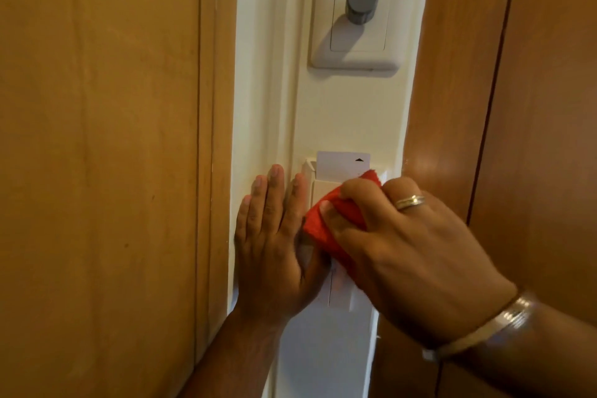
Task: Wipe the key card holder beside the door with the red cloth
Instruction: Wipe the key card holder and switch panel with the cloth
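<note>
A cream plastic key card holder is fixed to a narrow strip of pale cream wall that runs vertically between a light wooden door panel on the left and a darker reddish wooden panel on the right. The holder sits flat against the wall with its slot opening upward, and a white key card stands upright in it, long axis vertical, a small black arrow near its top right corner pointing up. Only the holder's upper left part and some of its lower face show; the rest is covered. The right hand, wearing a silver ring and a silver bangle, has its grip closed around a bunched red cloth, thumb on the cloth's left side and fingers curled over its top, pressing it against the holder's front face just below the card. The left hand lies flat and open against the wall, touching the holder's left edge, fingers pointing up and holding nothing. Higher on the same strip, well apart from the holder, a white square wall plate carries a round grey knob.
</note>
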